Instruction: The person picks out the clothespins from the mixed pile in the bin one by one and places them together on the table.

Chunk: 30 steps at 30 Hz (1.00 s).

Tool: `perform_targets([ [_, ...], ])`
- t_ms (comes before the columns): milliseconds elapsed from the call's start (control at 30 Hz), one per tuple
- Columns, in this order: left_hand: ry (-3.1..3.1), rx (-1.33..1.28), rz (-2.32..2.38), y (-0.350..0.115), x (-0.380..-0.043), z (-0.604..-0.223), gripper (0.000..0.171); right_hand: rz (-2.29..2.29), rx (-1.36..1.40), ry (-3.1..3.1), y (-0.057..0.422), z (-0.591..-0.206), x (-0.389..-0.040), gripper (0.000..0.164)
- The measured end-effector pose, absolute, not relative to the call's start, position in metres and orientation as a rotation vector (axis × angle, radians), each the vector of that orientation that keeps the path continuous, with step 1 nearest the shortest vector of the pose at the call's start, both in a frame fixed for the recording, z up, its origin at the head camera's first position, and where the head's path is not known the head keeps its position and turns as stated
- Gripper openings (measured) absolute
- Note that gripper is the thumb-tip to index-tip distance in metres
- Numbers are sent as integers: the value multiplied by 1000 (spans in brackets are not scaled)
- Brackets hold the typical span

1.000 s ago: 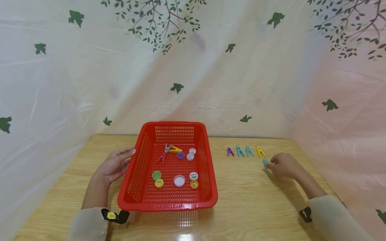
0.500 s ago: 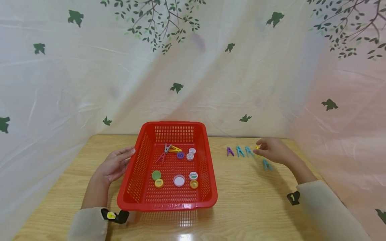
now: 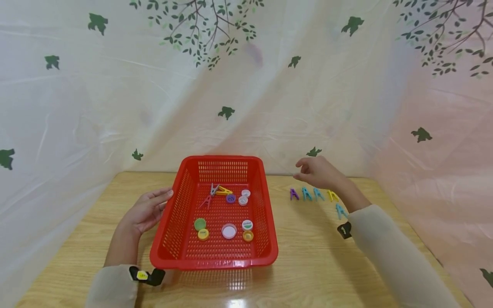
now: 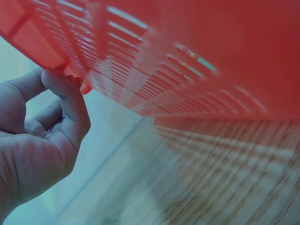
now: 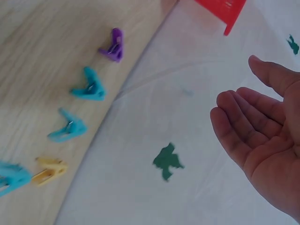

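My left hand (image 3: 148,209) holds the left rim of a red plastic basket (image 3: 215,264). In the left wrist view its fingertips pinch the rim, below which the slotted wall runs. My right hand (image 3: 319,172) hovers above the back of the table, empty, its fingers loosely bent; the right wrist view shows the bare palm. Below it are a purple clothespin (image 3: 294,194), two blue clothespins (image 3: 306,193) and a yellow clothespin (image 3: 333,195), partly covered by the wrist. Another blue clothespin (image 3: 341,211) lies nearer, beside the sleeve.
Inside the basket lie a grey clothespin (image 3: 214,189), a pink clothespin (image 3: 206,201), a yellow clothespin (image 3: 224,191) and several bottle caps, among them a green cap (image 3: 200,224). A white sheet with leaf prints (image 3: 246,128) hangs behind the wooden table (image 3: 308,256).
My right hand has let go of the nearest blue clothespin, passed over the yellow one and moved left and back, rising empty. My left hand and the basket have stayed in place.
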<state>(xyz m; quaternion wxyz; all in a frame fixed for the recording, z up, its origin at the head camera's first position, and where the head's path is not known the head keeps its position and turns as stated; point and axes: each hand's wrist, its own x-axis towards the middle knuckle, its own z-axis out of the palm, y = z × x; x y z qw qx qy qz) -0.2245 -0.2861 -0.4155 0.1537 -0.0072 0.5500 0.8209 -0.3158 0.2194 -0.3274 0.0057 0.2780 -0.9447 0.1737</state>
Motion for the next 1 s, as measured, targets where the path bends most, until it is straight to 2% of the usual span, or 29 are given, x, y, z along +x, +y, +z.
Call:
perform_targets([
  [267,1582,-17,2347,-285,-224,-417,20,519,930,-2922,169,-311,-324,38],
  [667,1553,47,2343,-286,-226,-421,22,451,1038,-2983,82,-283,-316,40],
  [1000,1563,70,2329,-287,-227,-422,23,512,1054,-2981,32,-281,-318,37],
])
